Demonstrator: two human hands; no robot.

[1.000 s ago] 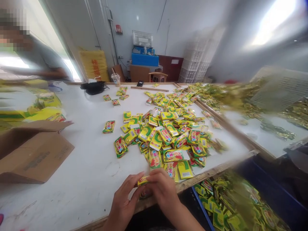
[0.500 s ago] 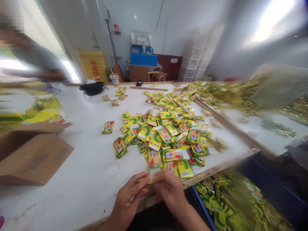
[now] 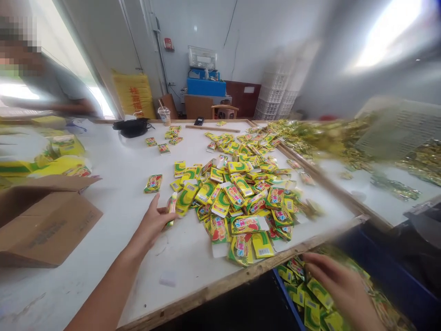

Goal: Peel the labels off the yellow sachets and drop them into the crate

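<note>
At the left edge of the pile, my left hand (image 3: 153, 223) grips a small yellow-green fruit-print box (image 3: 172, 203) between thumb and fingers, tipped up on its narrow side. Several boxes like it make up the pile (image 3: 220, 202) on the white table (image 3: 134, 285). My right hand (image 3: 336, 278), slightly blurred, hangs over a blue crate (image 3: 291, 305) below the table's front edge. Its fingers are stretched out and I see nothing in them. Many similar boxes (image 3: 312, 312) lie in that crate.
An open cardboard carton (image 3: 69, 225) stands at the left. A wooden strip (image 3: 317, 177) divides the table; gold packets (image 3: 303, 135) lie beyond it. A black bag (image 3: 131, 128), a cup (image 3: 164, 115) and a phone (image 3: 199, 121) are at the back. A person (image 3: 58, 82) is at far left.
My hands have parted from around a small box at the table's front edge. The left went forward and took hold of a box by the pile; the right moved right, over the crate.
</note>
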